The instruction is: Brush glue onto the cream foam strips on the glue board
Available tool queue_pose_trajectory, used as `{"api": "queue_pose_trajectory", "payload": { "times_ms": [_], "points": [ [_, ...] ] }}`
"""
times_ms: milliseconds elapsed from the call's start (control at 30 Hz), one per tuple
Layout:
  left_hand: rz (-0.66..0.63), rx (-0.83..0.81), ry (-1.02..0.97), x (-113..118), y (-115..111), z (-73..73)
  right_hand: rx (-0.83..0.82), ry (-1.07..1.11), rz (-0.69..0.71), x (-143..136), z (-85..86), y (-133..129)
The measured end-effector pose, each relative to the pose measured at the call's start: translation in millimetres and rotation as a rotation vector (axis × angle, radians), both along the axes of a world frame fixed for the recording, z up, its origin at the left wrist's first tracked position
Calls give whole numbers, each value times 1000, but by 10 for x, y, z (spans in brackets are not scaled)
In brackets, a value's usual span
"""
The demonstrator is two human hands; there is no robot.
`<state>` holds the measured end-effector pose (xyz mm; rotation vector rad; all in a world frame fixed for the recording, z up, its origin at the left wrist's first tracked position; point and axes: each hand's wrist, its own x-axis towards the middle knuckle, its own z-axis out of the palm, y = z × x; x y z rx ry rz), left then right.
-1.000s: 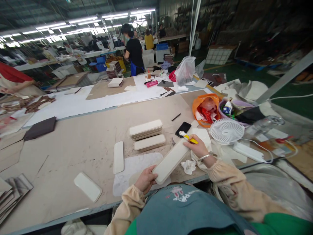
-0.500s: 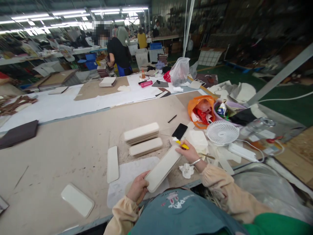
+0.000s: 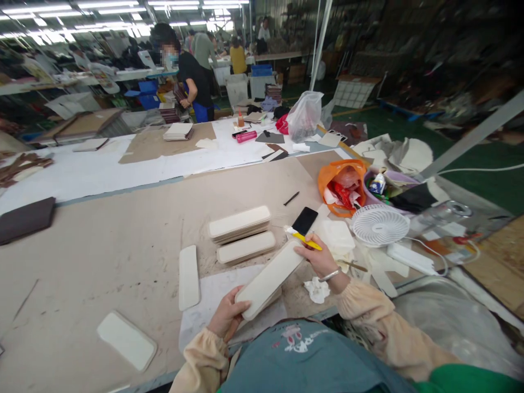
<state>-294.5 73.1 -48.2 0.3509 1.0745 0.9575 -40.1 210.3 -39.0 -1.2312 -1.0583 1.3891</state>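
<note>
My left hand (image 3: 230, 312) grips the lower left end of a long cream panel (image 3: 271, 277) with rounded corners, thumb on top. The panel slants up to my right hand (image 3: 320, 256), which pinches its upper end. A small yellow-handled tool (image 3: 307, 240) with a whitish tip also sits in my right hand; its exact kind is unclear. Under the held panel, another pale edge shows above a white sheet (image 3: 213, 292). Beyond it lie two stacks of like panels, a farther stack (image 3: 239, 222) and a nearer stack (image 3: 246, 247).
Single panels lie at left, one upright (image 3: 189, 277) and one slanted (image 3: 127, 339). Around my right hand are a black phone (image 3: 305, 220), crumpled tissue (image 3: 316, 290), a white fan (image 3: 380, 225) and an orange bag (image 3: 341, 185). A co-worker (image 3: 196, 82) stands beyond the far table.
My left thumb now lies over the panel's face, and the panel is turned slightly, with a pale edge showing beneath. My right hand keeps its hold. The camera view has shifted a little.
</note>
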Motion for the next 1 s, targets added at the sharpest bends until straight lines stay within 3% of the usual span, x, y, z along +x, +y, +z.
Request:
{"api": "queue_pose_trajectory", "payload": {
  "times_ms": [67,167,300,400,533,667,1000],
  "points": [
    [-93,58,-37,7,11,16,16,28,-16,-16,94,10],
    [-346,120,-142,-3,78,65,36,59,-6,-30,220,16],
    [-560,143,-230,32,330,215,50,96,46,-88,356,39],
    [-572,165,-211,151,573,356,67,132,71,-160,463,89],
    [-550,175,-37,356,764,456,91,164,98,-214,602,155],
    [-521,183,18,481,767,457,88,184,76,-175,633,148],
    [-498,126,-50,576,630,441,74,66,82,-118,462,-26]
  ]
}}
